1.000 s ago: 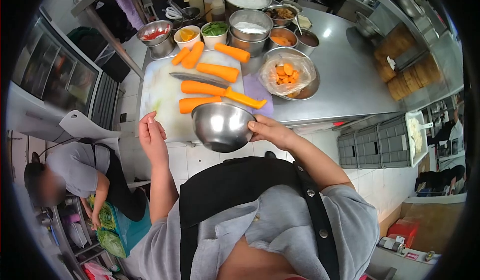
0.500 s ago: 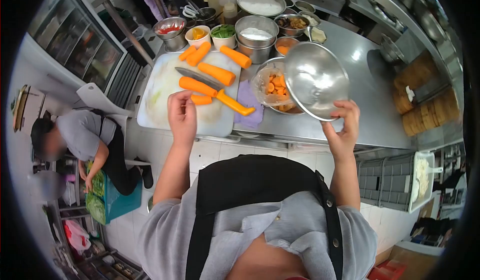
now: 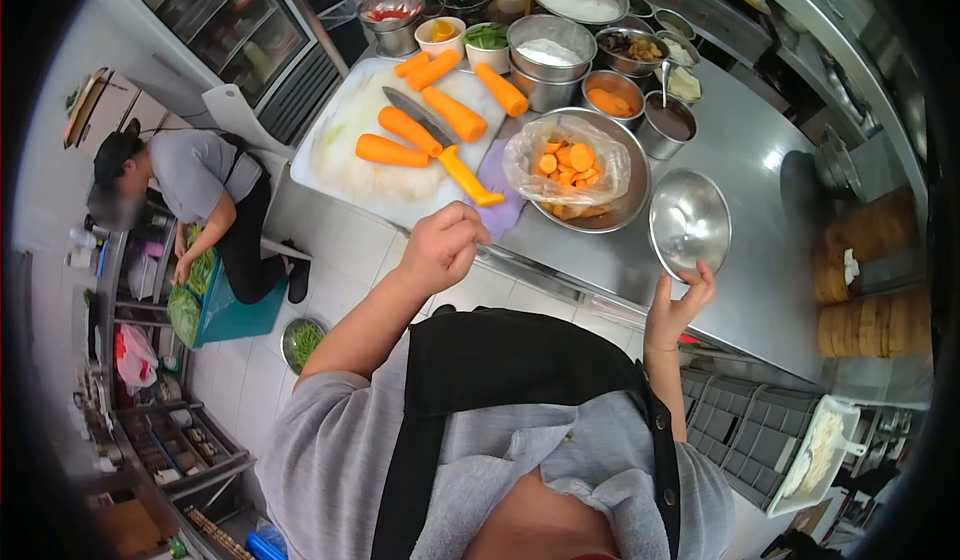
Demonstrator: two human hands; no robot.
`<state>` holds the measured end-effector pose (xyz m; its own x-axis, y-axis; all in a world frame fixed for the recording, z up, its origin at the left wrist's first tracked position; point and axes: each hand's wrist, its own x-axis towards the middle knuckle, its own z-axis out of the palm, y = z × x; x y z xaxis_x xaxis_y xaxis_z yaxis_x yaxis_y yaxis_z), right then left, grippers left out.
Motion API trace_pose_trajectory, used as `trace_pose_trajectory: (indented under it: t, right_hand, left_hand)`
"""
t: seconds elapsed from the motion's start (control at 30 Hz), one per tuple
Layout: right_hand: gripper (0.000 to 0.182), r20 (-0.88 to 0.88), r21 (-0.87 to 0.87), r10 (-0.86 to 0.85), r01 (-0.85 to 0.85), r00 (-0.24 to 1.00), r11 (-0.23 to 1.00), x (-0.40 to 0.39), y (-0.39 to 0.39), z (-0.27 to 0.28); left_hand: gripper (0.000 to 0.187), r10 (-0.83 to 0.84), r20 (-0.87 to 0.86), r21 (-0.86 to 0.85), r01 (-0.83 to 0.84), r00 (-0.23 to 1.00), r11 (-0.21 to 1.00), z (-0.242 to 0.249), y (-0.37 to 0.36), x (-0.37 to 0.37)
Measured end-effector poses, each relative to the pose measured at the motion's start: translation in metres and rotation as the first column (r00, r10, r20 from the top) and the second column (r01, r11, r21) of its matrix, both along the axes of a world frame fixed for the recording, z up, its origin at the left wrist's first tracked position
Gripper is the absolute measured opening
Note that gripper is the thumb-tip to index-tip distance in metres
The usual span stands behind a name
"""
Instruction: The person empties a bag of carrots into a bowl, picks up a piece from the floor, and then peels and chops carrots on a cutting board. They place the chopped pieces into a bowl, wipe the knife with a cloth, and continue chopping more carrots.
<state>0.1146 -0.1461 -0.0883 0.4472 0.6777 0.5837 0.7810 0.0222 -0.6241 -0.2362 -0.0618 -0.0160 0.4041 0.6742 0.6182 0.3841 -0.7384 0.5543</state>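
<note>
My right hand (image 3: 682, 305) grips the near rim of a shiny metal bowl (image 3: 690, 222), tilted at the counter's front edge. My left hand (image 3: 442, 247) is closed in front of the counter, near the yellow knife handle; whether anything is inside the fingers is hidden. Between the hands, a clear plastic bag of cut carrot pieces (image 3: 567, 165) sits in a wide metal bowl (image 3: 632, 188). A knife with a yellow handle (image 3: 467, 177) lies among several peeled carrots (image 3: 454, 113) on the white cutting board (image 3: 335, 165). Under its handle is a purple cloth (image 3: 500, 210).
Metal containers of white powder (image 3: 548, 53), carrot slices (image 3: 612, 95) and dark sauce (image 3: 670, 125) line the counter's back. Stacked bamboo steamers (image 3: 870, 328) stand at right. At left a co-worker (image 3: 205, 175) bends over green vegetables in a teal crate (image 3: 240, 305).
My right hand has moved the metal bowl right and down, uncovering the bagged carrots and wide bowl. My left hand has drawn back from the cutting board toward me. The view has turned.
</note>
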Motion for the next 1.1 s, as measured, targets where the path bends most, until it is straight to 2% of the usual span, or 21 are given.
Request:
trace_pose_trajectory:
  t: [0.07, 0.1, 0.2, 0.23, 0.33, 0.37, 0.43, 0.47, 0.5, 0.53, 0.6, 0.7, 0.8, 0.9, 1.0, 1.07, 1.1]
  right_hand:
    - [0.027, -0.012, -0.028, -0.038, 0.038, 0.999, 0.999, 0.005, 0.003, -0.019]
    - [0.038, -0.08, -0.071, -0.007, 0.002, 0.997, 0.997, 0.005, 0.004, -0.022]
    - [0.059, 0.081, -0.332, -0.121, 0.141, 0.989, 0.933, 0.001, 0.0, -0.016]
    - [0.076, 0.077, -0.385, -0.137, 0.156, 0.988, 0.91, 0.0, 0.001, -0.016]
    - [0.077, 0.224, -0.293, -0.082, 0.147, 0.971, 0.945, -0.019, -0.001, 0.004]
    - [0.072, 0.235, -0.244, -0.021, 0.079, 0.972, 0.967, -0.032, -0.004, 0.016]
    - [0.064, 0.216, -0.154, 0.255, -0.225, 0.943, 0.962, -0.055, -0.009, 0.027]
    - [0.061, 0.221, -0.108, 0.393, -0.378, 0.893, 0.919, -0.068, -0.01, 0.033]
    - [0.041, 0.225, -0.068, 0.5, -0.499, 0.836, 0.864, -0.091, -0.012, 0.045]
    - [0.036, 0.146, -0.063, 0.655, -0.654, 0.741, 0.754, -0.111, -0.012, 0.048]
    - [0.026, -0.01, -0.023, 0.892, -0.892, 0.452, 0.451, -0.153, -0.014, 0.05]
    - [0.02, 0.03, -0.014, 0.975, -0.975, 0.221, 0.222, -0.234, -0.029, 0.079]
    - [0.023, -0.038, -0.019, 0.999, -1.0, 0.021, 0.02, -0.314, -0.057, 0.08]
    - [0.024, -0.007, 0.042, 0.978, -0.978, -0.207, -0.207, -0.41, -0.103, 0.093]
    - [0.023, -0.048, 0.062, 0.903, -0.904, -0.426, -0.423, -0.501, -0.163, 0.103]
    - [0.023, -0.123, 0.072, 0.814, -0.823, -0.568, -0.563, -0.558, -0.203, 0.112]
    - [0.022, -0.085, 0.089, 0.766, -0.771, -0.637, -0.631, -0.586, -0.223, 0.113]
  left_hand:
    - [0.021, 0.029, -0.026, -0.02, -0.03, 0.999, 0.999, 0.001, -0.008, 0.003]
    - [0.021, 0.045, -0.041, -0.032, -0.046, 0.998, 0.998, 0.001, -0.012, 0.003]
    - [0.022, 0.101, -0.041, -0.043, -0.103, 0.994, 0.994, -0.001, -0.022, 0.003]
    - [0.027, 0.091, -0.051, -0.056, -0.094, 0.995, 0.994, -0.004, -0.027, 0.0]
    - [0.027, 0.107, -0.053, -0.064, -0.11, 0.993, 0.992, -0.007, -0.043, -0.007]
    - [0.026, 0.117, -0.056, -0.074, -0.121, 0.992, 0.99, -0.006, -0.049, -0.012]
    - [0.025, 0.124, -0.038, -0.047, -0.126, 0.992, 0.991, -0.002, -0.064, -0.022]
    - [0.025, 0.135, -0.025, -0.031, -0.136, 0.991, 0.99, -0.001, -0.074, -0.031]
    - [0.022, 0.125, -0.065, -0.019, -0.127, 0.99, 0.992, -0.001, -0.084, -0.044]
    - [0.021, 0.154, -0.054, -0.001, -0.154, 0.987, 0.988, 0.002, -0.097, -0.056]
    - [0.019, 0.218, -0.035, 0.035, -0.216, 0.975, 0.976, 0.01, -0.131, -0.079]
    - [0.005, 0.364, -0.037, -0.003, -0.365, 0.931, 0.931, 0.006, -0.194, -0.137]
    - [0.005, 0.576, -0.076, -0.025, -0.579, 0.814, 0.815, -0.004, -0.279, -0.201]
    - [0.002, 0.753, -0.074, -0.027, -0.757, 0.653, 0.653, -0.005, -0.374, -0.257]
    - [0.004, 0.927, 0.001, -0.168, -0.914, 0.375, 0.369, 0.0, -0.464, -0.289]
    - [0.01, 0.978, -0.024, -0.142, -0.969, 0.206, 0.201, 0.0, -0.519, -0.31]
    - [0.01, 0.994, -0.019, -0.149, -0.983, 0.108, 0.104, 0.0, -0.544, -0.315]
